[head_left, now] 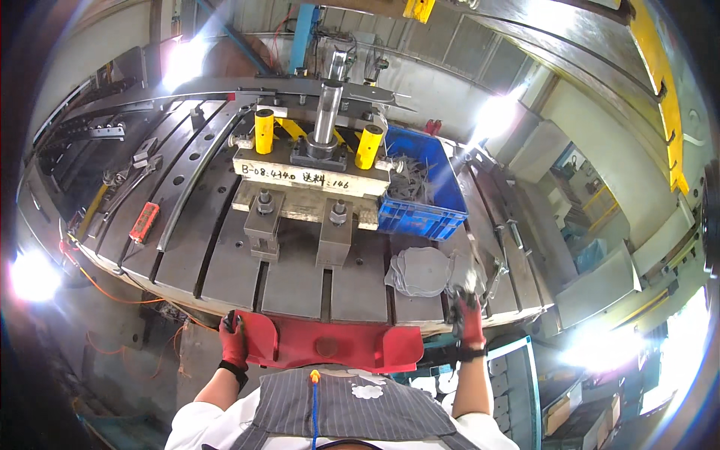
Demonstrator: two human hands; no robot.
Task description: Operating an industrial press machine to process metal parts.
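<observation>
My left hand (234, 341), in a red glove with dark fingertips, is at the left end of a red metal panel (326, 343), its fingers curled at the panel's upper corner. My right hand (469, 322), also gloved in red, is raised at the table's front edge, just right of a pile of flat grey metal plates (421, 271). Motion smears its fingers, and a pale blur lies just beyond them, too unclear to name. Behind the plates, a white press die (307, 174) with yellow posts and a shiny central column stands on the slotted steel table (292, 292).
A blue crate (424, 214) of metal scraps is right of the die. Two bolted clamp blocks (264, 225) are at its front. Left on the table lie a red slotted block (145, 223) and a long metal bar (196, 184). A yellow-edged machine frame (667, 112) overhangs the right.
</observation>
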